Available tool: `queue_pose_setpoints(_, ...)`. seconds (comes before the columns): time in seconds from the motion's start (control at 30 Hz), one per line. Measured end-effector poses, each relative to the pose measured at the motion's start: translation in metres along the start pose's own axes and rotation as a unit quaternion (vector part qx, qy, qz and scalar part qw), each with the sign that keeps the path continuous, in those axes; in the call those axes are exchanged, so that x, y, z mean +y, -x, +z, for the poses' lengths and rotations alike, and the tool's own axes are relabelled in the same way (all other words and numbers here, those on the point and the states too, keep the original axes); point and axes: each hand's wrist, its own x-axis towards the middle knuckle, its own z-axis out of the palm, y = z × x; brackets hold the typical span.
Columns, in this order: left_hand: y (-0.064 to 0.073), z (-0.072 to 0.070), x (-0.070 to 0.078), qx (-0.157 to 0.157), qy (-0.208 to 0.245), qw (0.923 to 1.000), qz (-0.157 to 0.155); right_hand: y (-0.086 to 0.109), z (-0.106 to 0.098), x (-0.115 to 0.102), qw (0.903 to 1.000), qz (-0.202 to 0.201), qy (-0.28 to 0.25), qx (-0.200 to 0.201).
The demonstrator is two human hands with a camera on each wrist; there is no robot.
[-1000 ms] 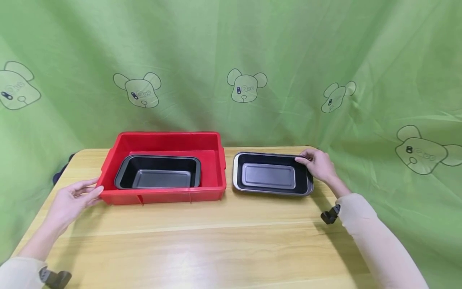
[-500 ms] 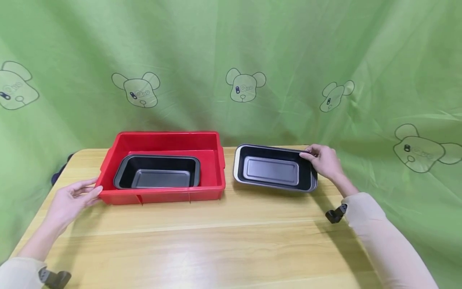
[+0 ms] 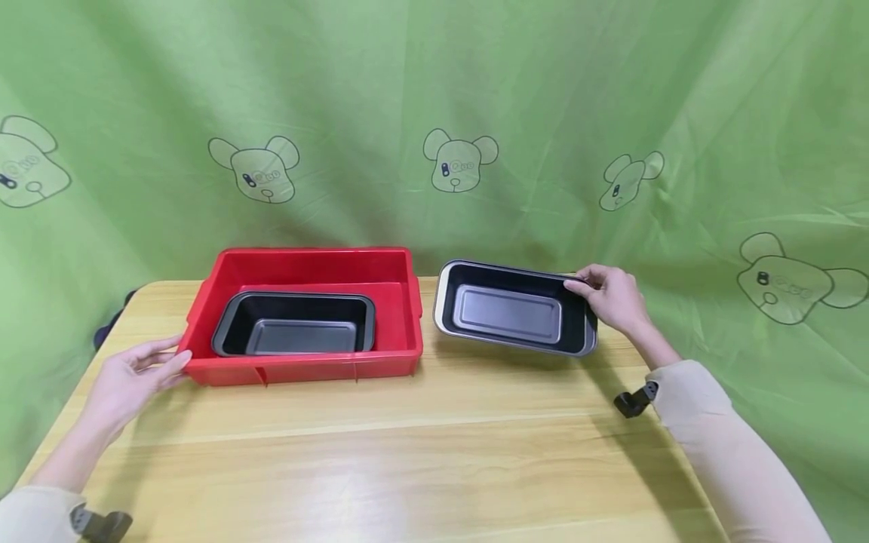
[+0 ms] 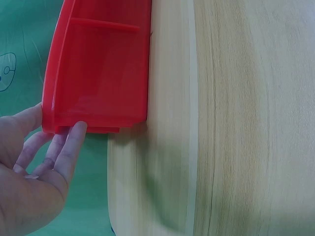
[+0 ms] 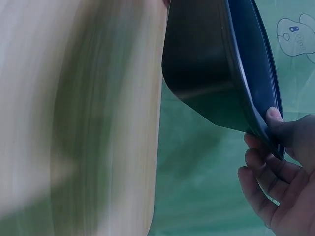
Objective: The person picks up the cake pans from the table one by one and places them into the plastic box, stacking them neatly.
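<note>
A black loaf pan (image 3: 508,311) hangs tilted just above the table on the right, its left end higher. My right hand (image 3: 614,299) pinches the rim at its right end. In the right wrist view, the thumb of the right hand (image 5: 290,167) lies inside the rim and the fingers are curled below it. A second black loaf pan (image 3: 299,324) lies inside the red plastic bin (image 3: 305,368) on the left. My left hand (image 3: 129,383) grips the near left corner of that bin. The left wrist view shows the left hand's (image 4: 39,172) thumb and fingers on either side of the lip.
Both containers are near the back of the wooden table (image 3: 421,467). A green curtain (image 3: 366,113) with printed bear heads hangs close behind and at the sides. Something dark (image 3: 109,328) shows past the table's left edge.
The right hand has lifted the loaf pan off the table, tilted its left end up, and shifted it slightly left over the last half second. The left hand and red bin stay in place.
</note>
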Motion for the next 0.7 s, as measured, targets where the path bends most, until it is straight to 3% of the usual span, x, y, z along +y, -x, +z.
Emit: queue_pose_setpoints(0.7, 0.001, 0.000, 0.001, 0.000, -0.023, 0.9997, -0.003, -0.005, -0.003, -0.040, 0.9992, 0.009, -0.039, 0.009)
